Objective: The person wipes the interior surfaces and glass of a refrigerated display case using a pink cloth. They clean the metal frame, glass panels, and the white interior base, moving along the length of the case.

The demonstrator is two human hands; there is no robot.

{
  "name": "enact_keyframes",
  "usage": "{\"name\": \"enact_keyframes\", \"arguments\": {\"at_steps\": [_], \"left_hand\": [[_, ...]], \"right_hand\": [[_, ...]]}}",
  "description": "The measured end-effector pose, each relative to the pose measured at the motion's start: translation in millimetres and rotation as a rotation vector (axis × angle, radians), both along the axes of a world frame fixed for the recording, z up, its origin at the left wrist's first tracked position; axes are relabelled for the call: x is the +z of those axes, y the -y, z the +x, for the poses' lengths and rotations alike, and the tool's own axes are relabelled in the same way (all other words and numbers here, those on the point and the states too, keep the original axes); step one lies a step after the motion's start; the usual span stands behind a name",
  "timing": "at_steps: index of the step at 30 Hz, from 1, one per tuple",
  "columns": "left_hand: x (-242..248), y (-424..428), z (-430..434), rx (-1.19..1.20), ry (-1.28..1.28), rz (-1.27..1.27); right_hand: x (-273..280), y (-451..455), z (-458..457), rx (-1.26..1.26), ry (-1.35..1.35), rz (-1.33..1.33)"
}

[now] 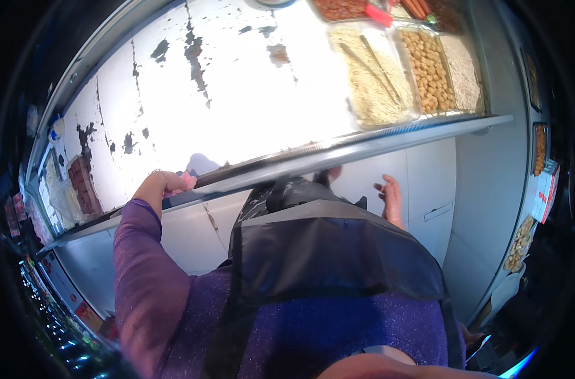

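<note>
My left hand (175,183) holds a crumpled pink cloth (188,181) at the near edge of a white display case floor (249,104), by the dark metal track (278,157). Dark patches and cracks mark the white surface. My right hand (390,196) hangs in front of the lower white panels, below the metal ledge, fingers apart and holding nothing.
At the right of the case stand a tray of pale shreds (370,90) with metal tongs (370,71), a tray of round brown pieces (427,71) and a tray of red food (339,8). Reddish-brown blocks (83,184) lie at the left. A metal ledge (335,158) runs along the front.
</note>
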State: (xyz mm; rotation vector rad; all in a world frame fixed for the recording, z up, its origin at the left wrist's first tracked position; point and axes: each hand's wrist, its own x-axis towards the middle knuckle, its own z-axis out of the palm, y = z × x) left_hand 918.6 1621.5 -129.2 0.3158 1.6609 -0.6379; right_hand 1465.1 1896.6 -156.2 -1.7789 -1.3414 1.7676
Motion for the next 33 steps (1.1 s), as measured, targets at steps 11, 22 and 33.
{"name": "enact_keyframes", "arguments": {"at_steps": [11,22,33], "left_hand": [[6,-191,151,0.104,0.596,0.945],[52,52,56,0.08,-0.332,0.699],[63,252,1,1.012,-1.057,0.876]], "right_hand": [[75,-26,-111,0.3,-0.367,0.582],[34,-36,-157,0.712,-0.578,0.327],[49,-2,-180,0.776,-0.498,0.312]]}}
